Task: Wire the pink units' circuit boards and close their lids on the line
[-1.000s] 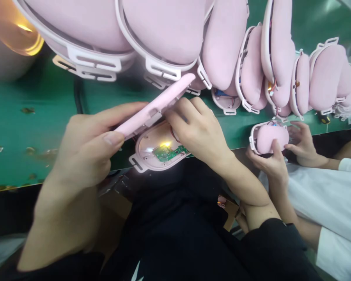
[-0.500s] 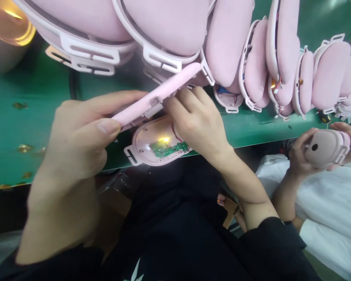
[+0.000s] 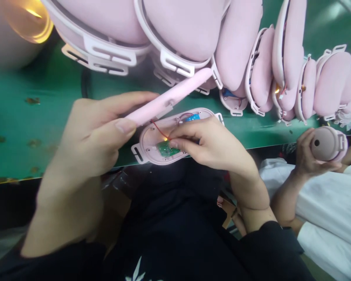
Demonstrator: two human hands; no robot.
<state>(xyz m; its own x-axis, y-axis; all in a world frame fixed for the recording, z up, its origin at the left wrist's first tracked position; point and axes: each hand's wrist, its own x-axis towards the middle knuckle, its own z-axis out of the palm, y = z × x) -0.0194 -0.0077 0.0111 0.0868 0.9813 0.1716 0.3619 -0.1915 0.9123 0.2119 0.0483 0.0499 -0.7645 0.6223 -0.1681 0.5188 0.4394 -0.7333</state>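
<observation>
My left hand (image 3: 96, 132) grips a pink plastic cover (image 3: 169, 95) between thumb and fingers, tilted up on edge. Below it on the table lies an open pink housing (image 3: 151, 150) with slotted end loops. Inside sit a green circuit board (image 3: 166, 149), a small lit yellow light and a blue block (image 3: 192, 118), partly hidden by my fingers. A red wire (image 3: 159, 128) runs from the cover's underside to the fingertips of my right hand (image 3: 204, 142). Thumb and forefinger there pinch the wire's end just over the board; the tip itself is hidden.
A row of pink padded housings (image 3: 260, 70) lines the back of the green table (image 3: 61, 93). A glowing lamp-like object (image 3: 26, 23) stands at the far left. At right, a co-worker's hand (image 3: 305, 152) holds a rounded pink unit (image 3: 329, 144).
My right hand has come down from the cover's underside to the circuit board, with the red wire now stretched to its fingertips. The blue block has come into view. The cover stays in my left hand.
</observation>
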